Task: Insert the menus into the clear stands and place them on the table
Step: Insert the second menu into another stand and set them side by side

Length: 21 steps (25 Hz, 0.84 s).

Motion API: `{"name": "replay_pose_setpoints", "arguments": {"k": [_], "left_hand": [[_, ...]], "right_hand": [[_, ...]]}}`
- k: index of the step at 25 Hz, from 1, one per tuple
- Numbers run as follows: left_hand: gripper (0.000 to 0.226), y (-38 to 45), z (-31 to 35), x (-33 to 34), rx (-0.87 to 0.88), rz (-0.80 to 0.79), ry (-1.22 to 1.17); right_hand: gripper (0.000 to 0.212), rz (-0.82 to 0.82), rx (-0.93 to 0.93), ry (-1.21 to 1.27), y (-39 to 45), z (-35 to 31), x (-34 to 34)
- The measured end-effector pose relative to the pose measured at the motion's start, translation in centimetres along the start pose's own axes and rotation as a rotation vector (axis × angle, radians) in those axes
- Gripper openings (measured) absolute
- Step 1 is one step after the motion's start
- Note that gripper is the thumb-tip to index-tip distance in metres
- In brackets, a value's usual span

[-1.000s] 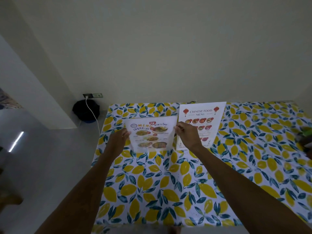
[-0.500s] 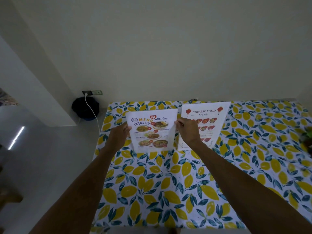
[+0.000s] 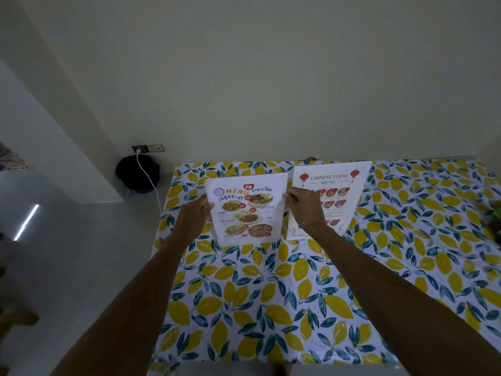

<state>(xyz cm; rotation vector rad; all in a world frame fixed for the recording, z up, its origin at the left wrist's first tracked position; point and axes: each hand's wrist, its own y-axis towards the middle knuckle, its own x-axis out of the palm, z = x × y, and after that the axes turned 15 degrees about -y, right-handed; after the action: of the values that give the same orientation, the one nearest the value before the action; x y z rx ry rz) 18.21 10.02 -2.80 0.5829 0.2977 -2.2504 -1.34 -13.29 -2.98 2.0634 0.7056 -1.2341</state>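
A Thai food menu in its clear stand (image 3: 246, 210) stands upright near the far left of the table (image 3: 271, 294), which is covered in a lemon-print cloth. My left hand (image 3: 193, 215) grips the stand's left edge. My right hand (image 3: 305, 207) pinches its right edge with thumb and fingers. Just to the right, a Chinese food menu in its own stand (image 3: 339, 183) stands upright, partly hidden behind my right hand.
The wall runs right behind the table's far edge. A dark bin (image 3: 137, 172) sits on the floor at the left, with a white cable (image 3: 150, 180) running from a wall socket (image 3: 147, 148). A dark green object (image 3: 494, 215) lies at the table's right edge.
The Thai menu stand went from tilted back and lifted to upright, with its base down on the cloth. Both hands stayed on its edges.
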Motion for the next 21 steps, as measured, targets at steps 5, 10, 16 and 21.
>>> {"name": "replay_pose_setpoints", "arguments": {"k": [5,10,16,21], "left_hand": [[0.028,0.2,0.1,0.1,0.012,0.008,0.065],[0.027,0.8,0.7,0.7,-0.001,0.041,0.154],[0.032,1.4,0.4,1.1,-0.005,0.073,0.152],[0.026,1.0,0.1,1.4,-0.030,0.123,0.087]], "right_hand": [[0.025,-0.030,0.040,0.006,0.3,-0.4,-0.1],[0.024,-0.026,0.094,0.012,0.5,-0.9,0.0],[0.025,-0.020,0.107,0.022,0.2,-1.4,0.5],[0.027,0.021,0.126,0.021,-0.8,-1.8,0.8]]}}
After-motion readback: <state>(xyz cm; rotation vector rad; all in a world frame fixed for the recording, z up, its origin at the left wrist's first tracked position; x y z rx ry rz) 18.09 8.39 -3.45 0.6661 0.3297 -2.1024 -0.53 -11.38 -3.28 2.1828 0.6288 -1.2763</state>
